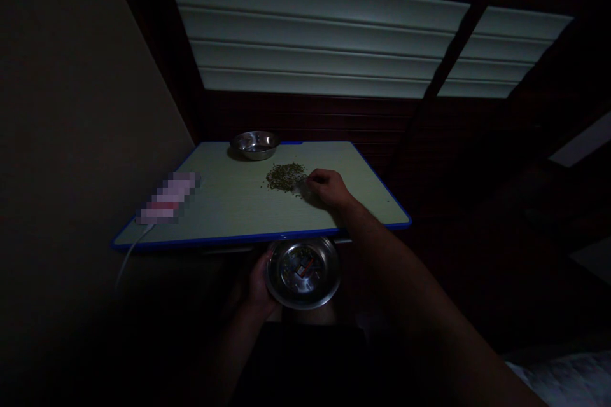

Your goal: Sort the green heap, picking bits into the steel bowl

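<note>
Below the table's front edge, my left hand (pixel 261 286) grips the left side of a shiny metal bowl (pixel 329 289). Small greenish bits and a dark and orange label show on the bowl's bottom. My right hand (pixel 328 187) rests low over the tabletop with its fingers pinched together. A pale, see-through patch at its fingertips is too dim to name. Just left of those fingertips lies a loose pile of small green beans (pixel 282 174) mixed with white bits, and a few beans are scattered around it.
A second metal bowl (pixel 256 146) stands at the back of the blue-edged table (pixel 224 203). On the left lies a blurred pink object (pixel 169 197) with a white cable (pixel 128 259) hanging off the edge. Behind is a dark wooden front with pale panels (pixel 315 38).
</note>
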`<state>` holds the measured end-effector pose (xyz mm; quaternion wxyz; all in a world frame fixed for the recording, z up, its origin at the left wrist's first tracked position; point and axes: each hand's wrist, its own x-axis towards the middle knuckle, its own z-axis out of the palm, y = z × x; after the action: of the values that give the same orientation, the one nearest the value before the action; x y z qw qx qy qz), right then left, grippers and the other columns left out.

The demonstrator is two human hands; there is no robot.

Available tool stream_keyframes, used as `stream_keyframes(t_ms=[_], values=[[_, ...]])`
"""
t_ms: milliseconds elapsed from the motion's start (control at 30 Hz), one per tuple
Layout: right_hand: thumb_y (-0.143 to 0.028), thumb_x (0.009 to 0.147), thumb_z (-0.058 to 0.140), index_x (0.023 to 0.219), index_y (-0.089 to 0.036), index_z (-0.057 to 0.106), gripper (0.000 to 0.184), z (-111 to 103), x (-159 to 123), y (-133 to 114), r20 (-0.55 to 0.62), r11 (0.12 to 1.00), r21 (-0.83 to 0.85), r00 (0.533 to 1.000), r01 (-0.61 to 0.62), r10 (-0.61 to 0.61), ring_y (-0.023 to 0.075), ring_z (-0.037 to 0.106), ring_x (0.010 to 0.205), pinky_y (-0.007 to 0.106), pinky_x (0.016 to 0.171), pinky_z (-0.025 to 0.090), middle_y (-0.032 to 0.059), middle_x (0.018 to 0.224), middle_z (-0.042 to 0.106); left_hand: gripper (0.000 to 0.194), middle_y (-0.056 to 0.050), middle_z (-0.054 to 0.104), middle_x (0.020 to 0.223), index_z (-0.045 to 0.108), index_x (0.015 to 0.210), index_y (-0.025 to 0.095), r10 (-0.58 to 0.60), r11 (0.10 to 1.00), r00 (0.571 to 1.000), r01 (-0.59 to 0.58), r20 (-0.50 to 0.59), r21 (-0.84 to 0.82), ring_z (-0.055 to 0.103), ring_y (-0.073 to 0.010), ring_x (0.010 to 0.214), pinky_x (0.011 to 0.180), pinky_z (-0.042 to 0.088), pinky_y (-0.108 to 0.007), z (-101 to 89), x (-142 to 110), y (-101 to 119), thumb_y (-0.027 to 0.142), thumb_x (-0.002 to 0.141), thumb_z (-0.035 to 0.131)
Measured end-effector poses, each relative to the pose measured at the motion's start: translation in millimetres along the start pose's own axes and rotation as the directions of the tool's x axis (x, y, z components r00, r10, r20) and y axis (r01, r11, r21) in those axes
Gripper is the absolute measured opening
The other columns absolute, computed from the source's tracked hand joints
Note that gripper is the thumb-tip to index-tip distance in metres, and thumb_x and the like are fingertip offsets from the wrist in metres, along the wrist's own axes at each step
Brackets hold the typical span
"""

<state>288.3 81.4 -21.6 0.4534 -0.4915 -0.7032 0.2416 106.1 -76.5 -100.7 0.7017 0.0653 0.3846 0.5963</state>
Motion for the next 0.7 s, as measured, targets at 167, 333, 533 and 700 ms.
stream_keyframes(t_ms=[167,333,533,700], values=[[-0.027,0.070,0.057,0.074,-0.016,0.068,0.016,1.5,0.1,0.3,-0.028,1.000,0.027,1.000,-0.010,0.011,0.0130,0.056,0.068,0.025,0.069,0.043,-0.0005,0.070,0.065,0.018,-0.009,0.075,0.078,0.073,0.082,0.012,-0.033,0.999,0.999,0.034,-0.026,0.015,0.069,-0.0230,0.074,0.075,0.053,-0.034,-2.5,0.3,0.5,0.028,0.075,0.066],[-0.028,0.070,0.058,0.075,-0.016,0.069,0.017,2.6,1.3,4.8,-0.015,0.998,0.055,1.000,0.001,0.000,0.0134,0.056,0.069,0.025,0.069,0.043,-0.0005,0.070,0.065,0.020,-0.009,0.075,0.078,0.074,0.084,0.012,-0.028,0.999,0.999,0.028,-0.017,0.016,0.069,-0.0236,0.077,0.076,0.053,-0.034,0.7,-2.6,1.6,0.028,0.076,0.065],[-0.030,0.070,0.061,0.075,-0.016,0.070,0.017,2.9,1.3,7.2,-0.001,0.998,0.062,1.000,0.019,-0.019,0.0134,0.058,0.069,0.026,0.070,0.044,-0.0002,0.071,0.067,0.020,-0.008,0.075,0.078,0.074,0.083,0.013,-0.003,0.999,0.999,0.005,-0.042,0.040,0.069,-0.0224,0.074,0.074,0.054,-0.034,-0.5,-1.6,0.4,0.030,0.075,0.067],[-0.029,0.070,0.062,0.076,-0.015,0.070,0.017,2.8,0.4,5.6,0.032,0.995,0.099,0.999,0.004,-0.007,0.0131,0.058,0.068,0.025,0.069,0.044,0.0004,0.072,0.068,0.020,-0.007,0.076,0.079,0.074,0.085,0.014,-0.014,0.999,1.000,0.015,-0.003,0.033,0.070,-0.0233,0.079,0.077,0.054,-0.035,-1.7,-1.1,-0.4,0.031,0.076,0.065]])
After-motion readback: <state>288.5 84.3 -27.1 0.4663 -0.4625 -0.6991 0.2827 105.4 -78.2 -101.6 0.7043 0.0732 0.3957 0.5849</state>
